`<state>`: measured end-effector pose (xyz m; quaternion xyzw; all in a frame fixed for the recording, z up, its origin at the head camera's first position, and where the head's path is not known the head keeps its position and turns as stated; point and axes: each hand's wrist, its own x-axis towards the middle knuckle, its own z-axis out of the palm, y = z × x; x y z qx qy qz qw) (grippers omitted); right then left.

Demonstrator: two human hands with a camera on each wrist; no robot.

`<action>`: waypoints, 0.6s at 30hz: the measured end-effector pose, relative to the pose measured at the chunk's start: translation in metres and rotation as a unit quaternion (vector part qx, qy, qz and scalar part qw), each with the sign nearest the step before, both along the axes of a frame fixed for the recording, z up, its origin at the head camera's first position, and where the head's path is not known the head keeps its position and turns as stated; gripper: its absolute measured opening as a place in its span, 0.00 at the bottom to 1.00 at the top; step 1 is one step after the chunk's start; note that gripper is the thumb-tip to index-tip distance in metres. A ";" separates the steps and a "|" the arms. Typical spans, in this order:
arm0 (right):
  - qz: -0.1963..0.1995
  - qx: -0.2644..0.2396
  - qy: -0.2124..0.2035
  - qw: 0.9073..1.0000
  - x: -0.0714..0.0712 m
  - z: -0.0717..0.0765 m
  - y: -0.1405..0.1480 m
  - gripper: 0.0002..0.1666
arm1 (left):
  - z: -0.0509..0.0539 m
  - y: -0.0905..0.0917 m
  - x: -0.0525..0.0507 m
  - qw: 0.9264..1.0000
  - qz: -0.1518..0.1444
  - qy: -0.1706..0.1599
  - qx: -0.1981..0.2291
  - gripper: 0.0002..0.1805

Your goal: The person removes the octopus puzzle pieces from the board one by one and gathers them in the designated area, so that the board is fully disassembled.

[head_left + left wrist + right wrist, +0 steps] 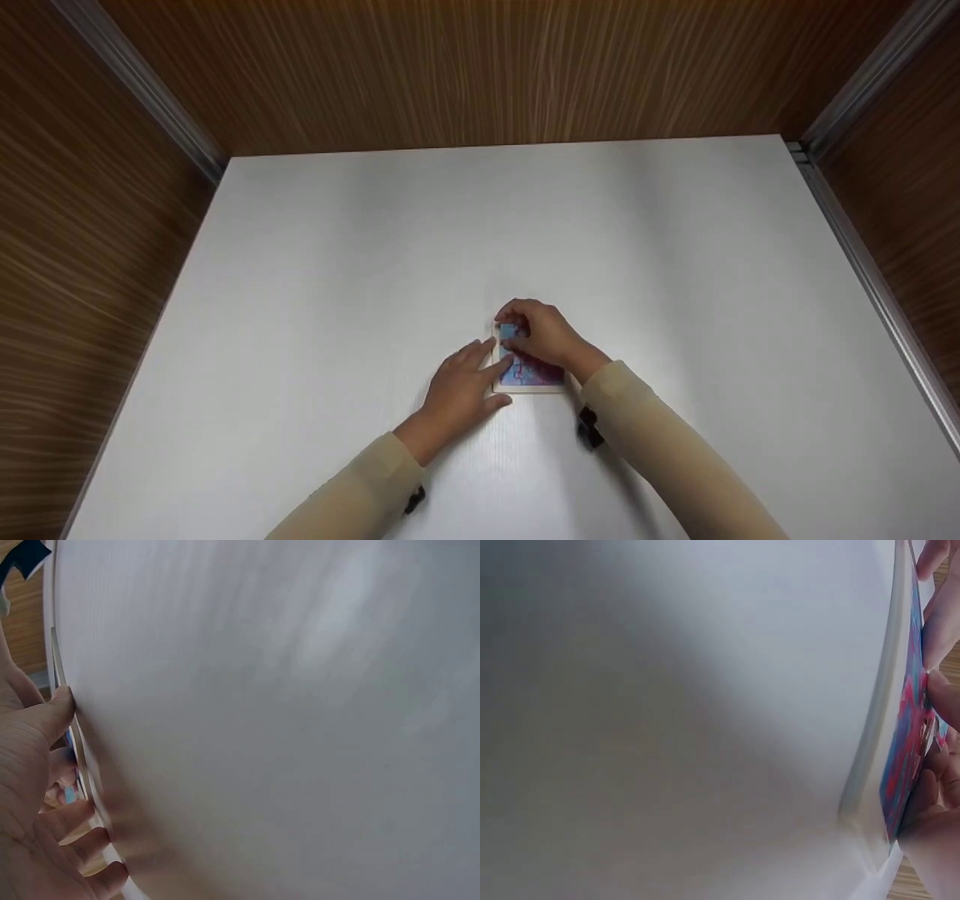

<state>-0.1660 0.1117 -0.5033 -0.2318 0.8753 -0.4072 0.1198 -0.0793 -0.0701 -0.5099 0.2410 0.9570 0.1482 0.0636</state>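
Note:
A small jigsaw puzzle in a pale wooden tray [528, 389] lies on the white table, its picture in blue, pink and purple. Over its upper left part, my right hand [547, 334] pinches a light blue puzzle piece [508, 330] between thumb and fingers. My left hand [457, 390] lies at the tray's left side, fingers extended; its index finger reaches onto the picture. In the left wrist view, the left fingertips [90, 836] touch along the tray's edge. From the right wrist, the tray's side [877, 727] shows, while the right hand covers much of the picture.
The white tabletop [337, 262] spreads around the tray on all sides. Wood-grain panels [480, 75] stand at the back, left and right, with metal rails [142, 82] at the corners. Dark straps [590, 427] hang beneath the sleeves.

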 end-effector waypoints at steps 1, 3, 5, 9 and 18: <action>-0.001 0.003 0.000 1.000 0.000 0.000 0.000 0.18 | 0.000 0.000 0.000 1.000 0.000 0.000 0.000 0.33; -0.003 0.013 -0.002 1.000 0.000 0.000 0.001 0.18 | 0.000 0.000 0.000 1.000 0.000 -0.001 -0.002 0.33; -0.007 0.021 -0.005 1.000 0.000 0.000 0.002 0.17 | 0.001 0.000 0.000 1.000 -0.001 -0.002 -0.004 0.34; -0.013 0.023 -0.001 1.000 0.000 -0.001 0.002 0.16 | 0.002 0.001 0.001 1.000 -0.001 -0.001 -0.009 0.34; -0.002 0.014 0.015 1.000 -0.001 -0.003 0.004 0.18 | 0.000 0.001 0.000 1.000 -0.001 0.005 -0.015 0.34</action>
